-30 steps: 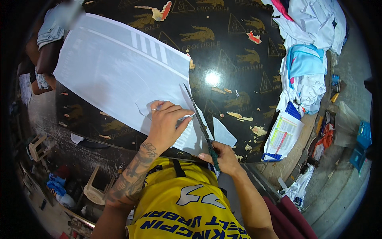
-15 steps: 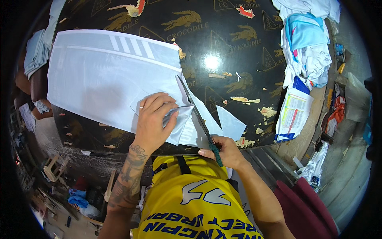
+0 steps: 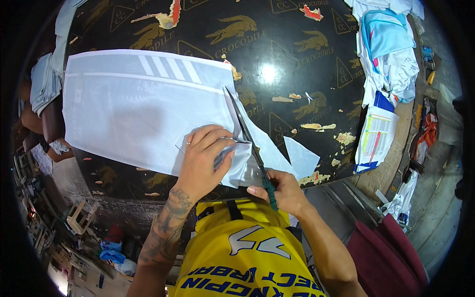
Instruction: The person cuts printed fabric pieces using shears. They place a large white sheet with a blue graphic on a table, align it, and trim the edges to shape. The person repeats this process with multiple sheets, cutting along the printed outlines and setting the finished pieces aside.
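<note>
A pale grey-white fabric panel (image 3: 114, 104) with white stripes lies flat on the dark table. My left hand (image 3: 208, 156) rests on its lower right part, fingers bent, with a fold of the fabric gathered between thumb and fingers. My right hand (image 3: 284, 193) is closed round the green-wrapped handles of long dark scissors (image 3: 246, 129). Their blades point away from me along the panel's right side, the tip near the white stripe. A narrow strip of fabric (image 3: 267, 143) lies just right of the blades, and a loose triangular offcut (image 3: 301, 156) sits beyond it.
The dark patterned table (image 3: 198, 29) has peeling patches. Along its right edge lie a pile of white and light-blue garments (image 3: 388, 54) and a printed sheet (image 3: 378, 131). Folded pale cloth (image 3: 43, 86) is stacked at the left. Maroon cloth (image 3: 388, 252) hangs at lower right.
The scissors have advanced slightly, away from me along the fabric's right side, tip nearer the far corner. My left hand stays on the fold. The whole view has shifted a little.
</note>
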`<move>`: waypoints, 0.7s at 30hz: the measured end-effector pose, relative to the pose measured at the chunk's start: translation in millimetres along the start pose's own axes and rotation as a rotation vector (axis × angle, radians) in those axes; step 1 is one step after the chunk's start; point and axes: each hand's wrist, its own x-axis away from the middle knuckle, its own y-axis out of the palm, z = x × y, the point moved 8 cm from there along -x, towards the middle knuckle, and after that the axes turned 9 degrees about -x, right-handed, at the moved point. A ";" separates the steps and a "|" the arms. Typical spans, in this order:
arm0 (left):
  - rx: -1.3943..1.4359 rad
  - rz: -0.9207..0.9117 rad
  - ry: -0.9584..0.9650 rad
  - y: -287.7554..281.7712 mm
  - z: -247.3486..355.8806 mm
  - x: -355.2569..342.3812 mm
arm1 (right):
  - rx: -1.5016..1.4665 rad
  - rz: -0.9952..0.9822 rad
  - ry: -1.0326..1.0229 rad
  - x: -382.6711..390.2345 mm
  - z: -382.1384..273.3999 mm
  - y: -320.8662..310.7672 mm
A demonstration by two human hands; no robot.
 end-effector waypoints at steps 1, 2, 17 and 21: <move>0.007 -0.005 -0.003 -0.1 -1.1 -0.1 | -0.014 0.011 -0.027 -0.9 -3.6 1.1; 0.023 -0.013 -0.004 0.0 -1.8 -0.1 | -0.033 0.011 -0.057 -0.9 -7.7 2.8; 0.137 -0.093 -0.015 -2.5 -12.2 -5.3 | -0.095 0.070 -0.008 -14.7 -25.4 21.4; 0.143 -0.106 -0.014 -2.9 -12.9 -6.5 | -0.114 0.083 0.009 -18.1 -34.8 21.6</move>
